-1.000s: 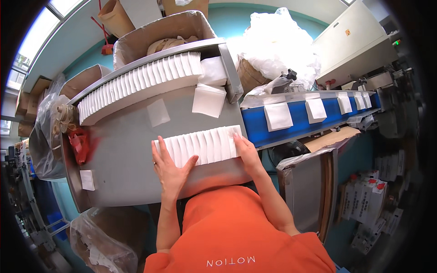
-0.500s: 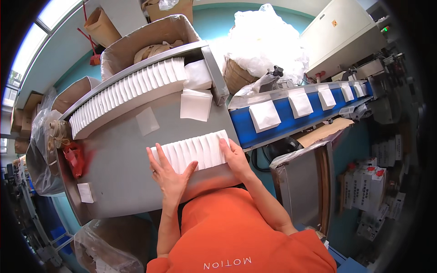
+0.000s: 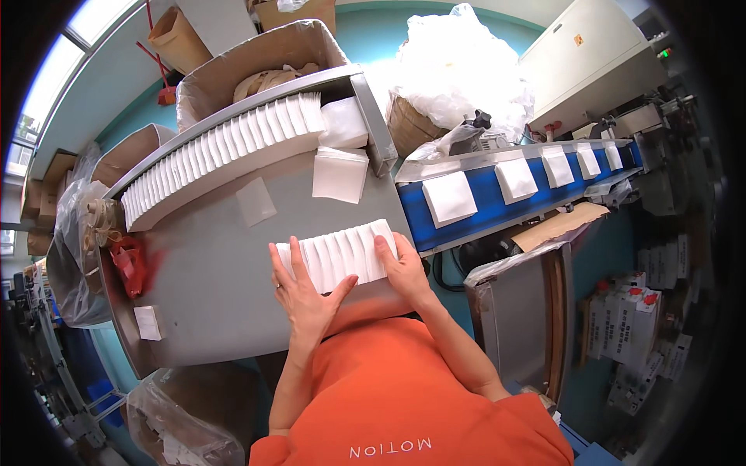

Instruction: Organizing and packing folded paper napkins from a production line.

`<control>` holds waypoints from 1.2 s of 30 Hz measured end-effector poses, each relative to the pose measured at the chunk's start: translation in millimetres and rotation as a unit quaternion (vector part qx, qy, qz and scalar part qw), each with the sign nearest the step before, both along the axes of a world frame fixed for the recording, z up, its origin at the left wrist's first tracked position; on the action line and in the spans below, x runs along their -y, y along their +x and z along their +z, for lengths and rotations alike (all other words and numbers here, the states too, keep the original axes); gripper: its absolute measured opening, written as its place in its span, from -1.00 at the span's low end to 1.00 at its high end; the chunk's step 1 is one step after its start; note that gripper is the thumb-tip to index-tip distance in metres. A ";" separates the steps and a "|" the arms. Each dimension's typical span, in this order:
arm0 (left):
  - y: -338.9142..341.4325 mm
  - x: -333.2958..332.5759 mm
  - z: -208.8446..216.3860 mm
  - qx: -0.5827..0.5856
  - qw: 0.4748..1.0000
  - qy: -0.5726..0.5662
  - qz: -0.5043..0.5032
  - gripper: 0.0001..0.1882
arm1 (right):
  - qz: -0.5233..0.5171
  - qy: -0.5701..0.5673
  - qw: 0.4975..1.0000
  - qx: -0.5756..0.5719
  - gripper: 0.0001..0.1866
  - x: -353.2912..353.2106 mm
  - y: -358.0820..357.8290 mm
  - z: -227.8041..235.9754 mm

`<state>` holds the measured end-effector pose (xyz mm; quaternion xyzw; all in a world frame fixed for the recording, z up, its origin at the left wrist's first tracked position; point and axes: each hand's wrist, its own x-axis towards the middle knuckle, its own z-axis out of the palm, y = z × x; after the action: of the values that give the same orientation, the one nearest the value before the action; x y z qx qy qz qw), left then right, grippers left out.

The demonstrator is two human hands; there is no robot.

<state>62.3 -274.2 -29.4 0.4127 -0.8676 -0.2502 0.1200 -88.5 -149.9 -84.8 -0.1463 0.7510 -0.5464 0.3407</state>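
Note:
A row of white folded paper napkins [image 3: 339, 255], standing on edge in several bundles, is squeezed between my hands over the near edge of the metal table. My left hand [image 3: 309, 293] grips the row's left end, fingers along the far side and thumb along the near side. At the other end my right hand [image 3: 402, 268] presses with its thumb on top and its fingers behind. A much longer row of the same napkins [image 3: 225, 159] curves along the table's back rail. Flat napkins [image 3: 340, 177] lie by that row's right end.
On the right, a blue conveyor belt [image 3: 487, 210] carries several napkin stacks. A single sheet [image 3: 256, 202] and a small stack [image 3: 147, 323] lie on the grey table [image 3: 210, 303]. A red bag [image 3: 129, 266] hangs at its left edge. Beyond the back rail stands a cardboard box [image 3: 268, 58].
My left hand has moved right, toward my right hand, and the napkin row between them is shorter and tighter. My right hand has hardly moved.

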 end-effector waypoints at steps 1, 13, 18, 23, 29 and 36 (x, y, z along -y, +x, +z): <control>1.8 0.6 -1.0 0.006 1.000 -0.017 0.008 0.24 | -0.037 -0.045 0.991 0.123 -0.53 5.4 0.8 -1.3; -1.4 4.3 1.6 0.014 1.000 0.001 0.015 0.21 | 0.036 -0.046 0.975 0.213 -0.64 -24.4 -17.4 0.2; -2.0 3.4 -0.6 0.012 0.999 0.023 0.027 0.18 | -0.029 -0.006 0.990 0.135 -0.58 -16.3 -8.0 -1.3; -1.1 0.8 -3.0 -0.002 1.000 0.004 0.014 0.19 | -0.017 0.025 0.996 -0.084 -0.56 -1.6 -5.2 11.2; -0.3 1.0 -4.2 -0.013 0.999 -0.002 0.030 0.20 | -0.048 -0.038 0.970 0.234 -0.58 -21.1 -4.1 2.3; -7.4 -5.3 -5.3 0.007 1.000 -0.001 0.013 0.19 | -0.098 -0.056 0.983 0.145 -0.43 -21.5 -30.7 -7.1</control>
<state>54.8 -268.9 -34.7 0.4253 -0.8634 -0.2449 0.1170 -119.2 -128.3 -91.9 -0.0101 0.6727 -0.6339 0.3816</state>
